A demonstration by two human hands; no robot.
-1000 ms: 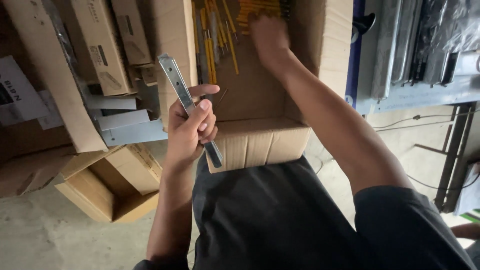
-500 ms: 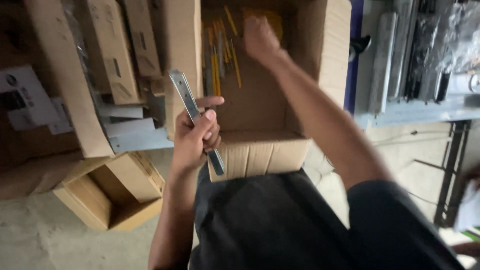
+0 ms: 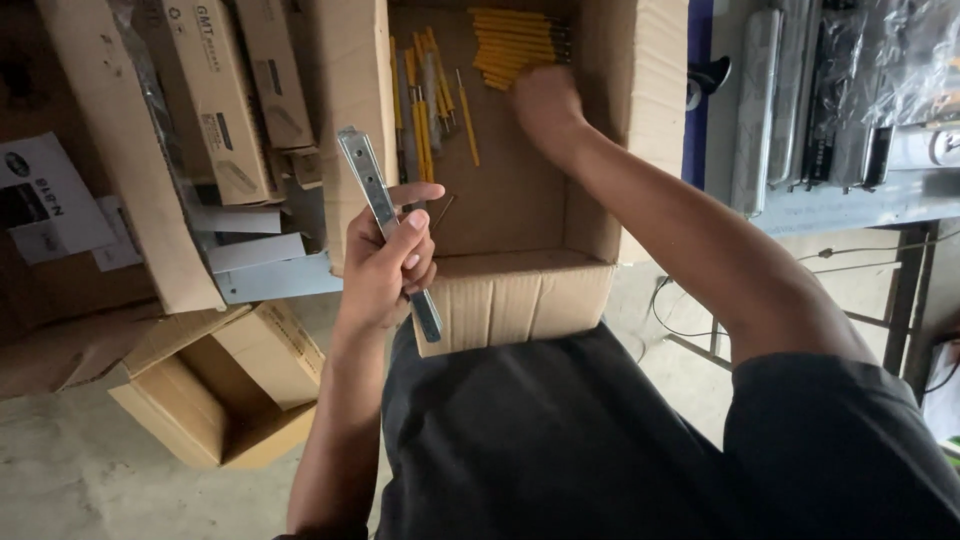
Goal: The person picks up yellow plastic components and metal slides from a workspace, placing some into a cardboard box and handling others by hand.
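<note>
Left hand closed around a flat metal rail, held tilted, upper end up and away from the wrist, lower end poking out below the fingers, just in front of the near wall of the open cardboard box. Right hand reaching deep into that box, fingers curled down at a stack of yellow strips in the far corner; whether anything is gripped yet cannot be told, fingertips hidden behind the knuckles.

Left of the left hand: slim cardboard cartons leaning in a row, white folded sheets below them, and lower down a smaller empty carton lying open on the floor. Between the two hands: more yellow strips, loose and upright against the box's left inner wall. Right of the right arm: long plastic-wrapped grey parts on a counter.

As for progress, judged from this alone: one rail already in hand, a yellow piece only being reached for, nothing yet joined or fitted to the rail; most of the box floor bare.
</note>
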